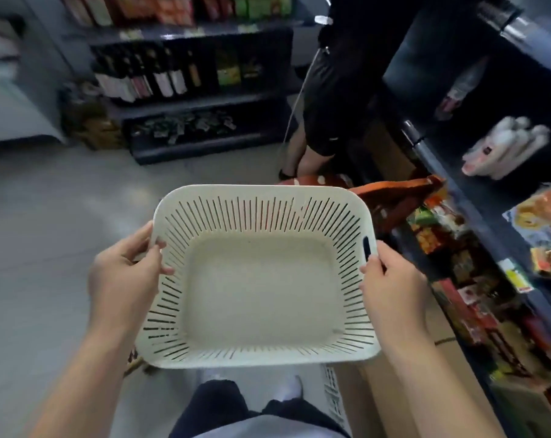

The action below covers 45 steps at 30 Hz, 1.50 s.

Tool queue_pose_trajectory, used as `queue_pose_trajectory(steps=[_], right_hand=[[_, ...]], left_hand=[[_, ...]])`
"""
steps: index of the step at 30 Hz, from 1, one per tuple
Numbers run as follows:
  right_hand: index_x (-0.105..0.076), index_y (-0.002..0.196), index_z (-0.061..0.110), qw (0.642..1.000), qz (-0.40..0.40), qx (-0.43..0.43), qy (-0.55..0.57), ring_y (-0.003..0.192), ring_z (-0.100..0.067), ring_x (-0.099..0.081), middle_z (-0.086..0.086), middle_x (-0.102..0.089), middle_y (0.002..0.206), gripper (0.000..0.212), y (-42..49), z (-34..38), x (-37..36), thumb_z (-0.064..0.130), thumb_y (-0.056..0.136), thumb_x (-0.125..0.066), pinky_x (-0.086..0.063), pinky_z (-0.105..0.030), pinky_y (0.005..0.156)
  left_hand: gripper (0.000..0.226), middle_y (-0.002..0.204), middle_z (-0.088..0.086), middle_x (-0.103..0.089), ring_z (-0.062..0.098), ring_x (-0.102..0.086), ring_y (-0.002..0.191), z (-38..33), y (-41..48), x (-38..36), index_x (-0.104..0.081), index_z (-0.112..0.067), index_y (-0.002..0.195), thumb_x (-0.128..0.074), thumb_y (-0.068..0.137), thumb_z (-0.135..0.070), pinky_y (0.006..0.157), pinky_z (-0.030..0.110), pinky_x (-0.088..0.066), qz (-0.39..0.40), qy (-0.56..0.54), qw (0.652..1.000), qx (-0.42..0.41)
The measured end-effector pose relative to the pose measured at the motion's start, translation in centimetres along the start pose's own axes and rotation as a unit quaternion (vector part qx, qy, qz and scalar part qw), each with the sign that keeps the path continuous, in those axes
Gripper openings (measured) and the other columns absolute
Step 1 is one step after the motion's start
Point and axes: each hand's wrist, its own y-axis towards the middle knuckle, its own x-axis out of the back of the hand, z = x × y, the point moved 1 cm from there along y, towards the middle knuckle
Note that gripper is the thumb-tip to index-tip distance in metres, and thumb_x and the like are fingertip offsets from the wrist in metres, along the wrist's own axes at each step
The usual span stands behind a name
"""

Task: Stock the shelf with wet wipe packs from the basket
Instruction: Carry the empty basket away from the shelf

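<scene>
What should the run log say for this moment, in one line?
basket: empty, lifted | left hand: grips left rim | right hand: grips right rim beside handle slot | stocking: nothing left in basket

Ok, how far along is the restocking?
Unloading looks done: the white basket is empty. In hand: the left hand and right hand grip its side rims. White packs lie on the right-hand shelf, too blurred to confirm as wipes. Nothing visibly left to stock.
</scene>
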Motion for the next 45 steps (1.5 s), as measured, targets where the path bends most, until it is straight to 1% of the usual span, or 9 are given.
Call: queue_pose_trajectory(steps=[7, 9, 13, 17, 21, 28, 35, 39, 45], right_hand=[[-0.068, 0.1, 0.021, 0.992, 0.073, 0.096, 0.035, 0.074, -0.01, -0.067, 0.011, -0.069, 0.085, 0.023, -2.2, 12.3, -10.3, 0.02, 0.106, -0.045, -0.06, -0.034, 0.058], [-0.068, 0.101, 0.018, 0.986, 0.094, 0.131, 0.049, 0.073, -0.015, -0.066, 0.009, -0.068, 0.082, 0.022, -3.7, 16.3, -13.5, 0.018, 0.105, -0.047, -0.059, -0.041, 0.058], [-0.07, 0.116, 0.03, 0.966, 0.165, 0.185, 0.077, 0.074, -0.012, -0.066, 0.02, -0.065, 0.085, 0.025, -7.3, 23.6, -20.4, 0.02, 0.106, -0.05, -0.06, -0.036, 0.057], [-0.06, 0.1, 0.017, 0.941, 0.219, 0.248, 0.065, 0.069, -0.026, -0.064, 0.004, -0.066, 0.076, 0.012, -9.9, 29.6, -26.8, 0.017, 0.1, -0.048, -0.058, -0.051, 0.066], [-0.057, 0.082, 0.008, 0.909, 0.279, 0.305, 0.051, 0.07, -0.035, -0.06, -0.008, -0.062, 0.071, 0.018, -12.2, 35.7, -32.3, 0.016, 0.093, -0.044, -0.053, -0.05, 0.065], [-0.051, 0.081, 0.009, 0.839, 0.36, 0.408, 0.022, 0.069, -0.033, -0.064, -0.007, -0.061, 0.071, 0.015, -18.8, 45.8, -41.8, 0.019, 0.087, -0.042, -0.056, -0.043, 0.067], [-0.052, 0.084, 0.007, 0.788, 0.399, 0.469, -0.001, 0.073, -0.039, -0.063, -0.014, -0.064, 0.076, 0.022, -27.7, 52.6, -49.4, 0.019, 0.077, -0.036, -0.056, -0.047, 0.07], [-0.049, 0.08, 0.01, 0.769, 0.409, 0.491, -0.018, 0.071, -0.037, -0.066, -0.009, -0.064, 0.071, 0.017, -34.1, 56.1, -54.4, 0.02, 0.075, -0.035, -0.056, -0.039, 0.072], [-0.036, 0.107, 0.015, 0.753, 0.428, 0.499, 0.026, 0.077, -0.046, -0.064, -0.02, -0.066, 0.08, 0.032, -44.4, 61.4, -60.7, 0.017, 0.075, -0.037, -0.056, -0.054, 0.073]], left_hand=[[0.037, 0.109, -0.013, -0.078, 0.011, -0.077, 0.07, 4.2, 1.1, 14.6, -0.072, -0.029, 0.129, -0.065, 0.097, -0.011, 0.049, 0.016, -0.051, -0.151, -0.026, 0.987, 0.043], [0.038, 0.107, -0.015, -0.078, 0.012, -0.077, 0.07, 5.4, 1.3, 19.3, -0.072, -0.028, 0.128, -0.064, 0.097, -0.01, 0.049, 0.014, -0.049, -0.197, -0.037, 0.978, 0.054], [0.038, 0.101, -0.014, -0.079, 0.014, -0.077, 0.071, 8.1, 1.3, 28.1, -0.072, -0.028, 0.129, -0.064, 0.096, -0.011, 0.044, 0.017, -0.048, -0.289, -0.04, 0.953, 0.079], [0.038, 0.102, -0.012, -0.079, 0.012, -0.077, 0.071, 10.0, 0.7, 35.0, -0.071, -0.029, 0.129, -0.065, 0.096, -0.012, 0.042, 0.017, -0.047, -0.369, -0.043, 0.922, 0.11], [0.039, 0.102, -0.011, -0.079, 0.015, -0.078, 0.075, 11.7, -0.7, 40.0, -0.073, -0.031, 0.125, -0.064, 0.094, -0.011, 0.042, 0.02, -0.045, -0.445, -0.056, 0.884, 0.135], [0.038, 0.103, -0.014, -0.078, 0.011, -0.078, 0.076, 14.0, -3.9, 46.0, -0.071, -0.037, 0.125, -0.069, 0.094, -0.016, 0.043, 0.019, -0.051, -0.58, -0.097, 0.79, 0.173], [0.038, 0.102, -0.013, -0.078, 0.01, -0.078, 0.076, 18.1, -5.9, 52.7, -0.071, -0.033, 0.129, -0.069, 0.095, -0.016, 0.055, 0.029, -0.058, -0.642, -0.094, 0.73, 0.212], [0.038, 0.105, -0.014, -0.077, 0.011, -0.078, 0.078, 21.4, -6.5, 58.8, -0.07, -0.035, 0.13, -0.068, 0.097, -0.016, 0.059, 0.032, -0.058, -0.653, -0.086, 0.719, 0.222], [0.036, 0.105, -0.013, -0.078, 0.011, -0.078, 0.077, 26.0, -7.3, 69.9, -0.071, -0.032, 0.13, -0.065, 0.098, -0.015, 0.051, 0.025, -0.055, -0.669, -0.085, 0.704, 0.221]])
